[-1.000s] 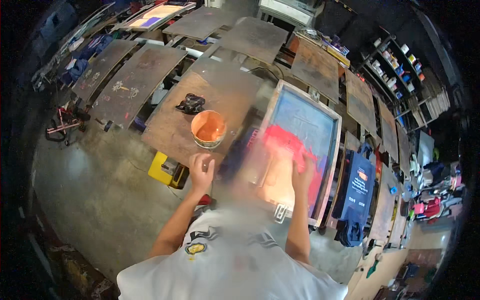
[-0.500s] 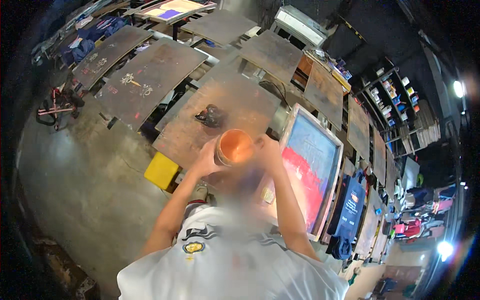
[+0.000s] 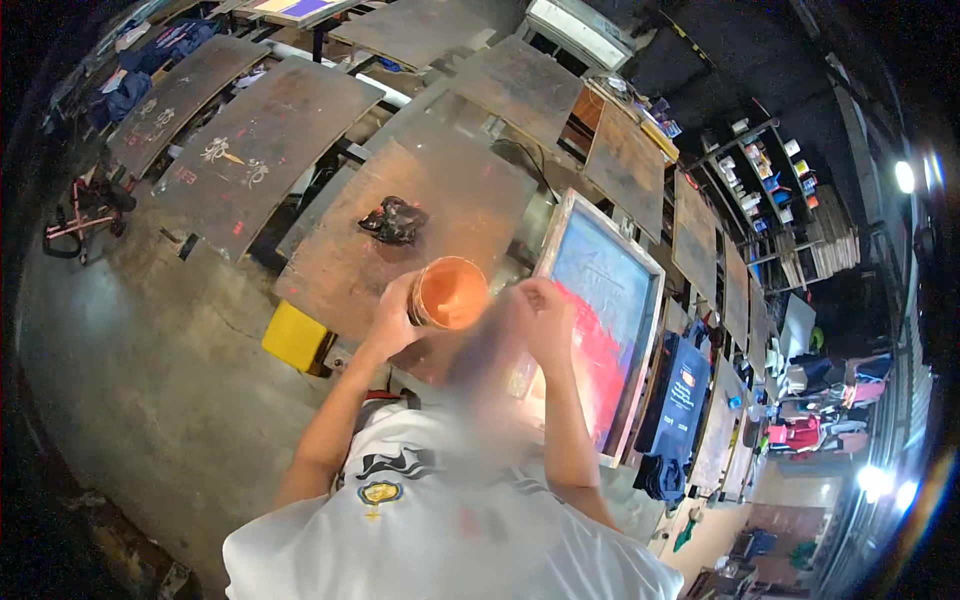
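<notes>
My left hand [image 3: 396, 318] is closed round the side of an orange cup-like container [image 3: 450, 293]. Its open mouth faces up and shows orange on the inner wall. To the right of the container is my right hand [image 3: 546, 318], with fingers bent together as in a pinch. A blur covers the space between the hands, so I cannot make out what those fingers hold, if anything. Below and behind my right hand lies a framed printing screen [image 3: 600, 262] with blue mesh and red ink across its lower part. A crumpled black plastic bag [image 3: 394, 220] rests on the board beyond the container.
Several flat brown boards [image 3: 270, 140] stand in rows on frames. A yellow box-like object [image 3: 294, 338] is at the near left, above the concrete floor [image 3: 150, 400]. Dark printed fabric [image 3: 676, 400] hangs over a board at right. Shelves with small containers [image 3: 770, 180] stand far right.
My right hand has moved away from the container, toward the right and nearer to me. The left hand still holds the container. The whole view has shifted slightly.
</notes>
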Available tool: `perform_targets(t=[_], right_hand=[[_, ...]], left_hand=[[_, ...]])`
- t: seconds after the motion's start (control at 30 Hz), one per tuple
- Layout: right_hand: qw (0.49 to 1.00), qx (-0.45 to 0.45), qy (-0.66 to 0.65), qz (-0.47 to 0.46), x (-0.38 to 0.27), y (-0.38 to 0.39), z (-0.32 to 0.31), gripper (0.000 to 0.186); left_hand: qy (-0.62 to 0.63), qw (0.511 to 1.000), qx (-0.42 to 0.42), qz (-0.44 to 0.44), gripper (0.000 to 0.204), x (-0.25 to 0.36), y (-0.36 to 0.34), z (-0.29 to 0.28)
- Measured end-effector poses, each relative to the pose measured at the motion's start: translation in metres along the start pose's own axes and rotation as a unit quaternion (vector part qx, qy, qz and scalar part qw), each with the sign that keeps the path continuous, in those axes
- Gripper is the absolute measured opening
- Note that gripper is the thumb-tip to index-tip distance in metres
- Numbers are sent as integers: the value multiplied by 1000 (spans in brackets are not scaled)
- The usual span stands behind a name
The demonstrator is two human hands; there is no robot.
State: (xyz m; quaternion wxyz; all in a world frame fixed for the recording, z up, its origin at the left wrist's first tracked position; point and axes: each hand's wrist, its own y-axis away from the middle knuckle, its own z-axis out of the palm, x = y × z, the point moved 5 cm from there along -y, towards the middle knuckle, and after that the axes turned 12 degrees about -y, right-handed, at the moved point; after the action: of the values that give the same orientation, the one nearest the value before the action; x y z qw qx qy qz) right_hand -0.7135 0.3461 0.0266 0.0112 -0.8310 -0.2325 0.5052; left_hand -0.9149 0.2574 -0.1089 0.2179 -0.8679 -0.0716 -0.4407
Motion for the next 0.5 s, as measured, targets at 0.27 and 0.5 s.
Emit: perform_targets(t=[0.27,0.5], right_hand=[[932,115,-297,173,81,28,-49,14],[597,174,-675,398,154,98,-20,13]], left_hand=[[-65,995,77,-14,98,15,32,32],[-94,991,95,-18,105,21,60,32]])
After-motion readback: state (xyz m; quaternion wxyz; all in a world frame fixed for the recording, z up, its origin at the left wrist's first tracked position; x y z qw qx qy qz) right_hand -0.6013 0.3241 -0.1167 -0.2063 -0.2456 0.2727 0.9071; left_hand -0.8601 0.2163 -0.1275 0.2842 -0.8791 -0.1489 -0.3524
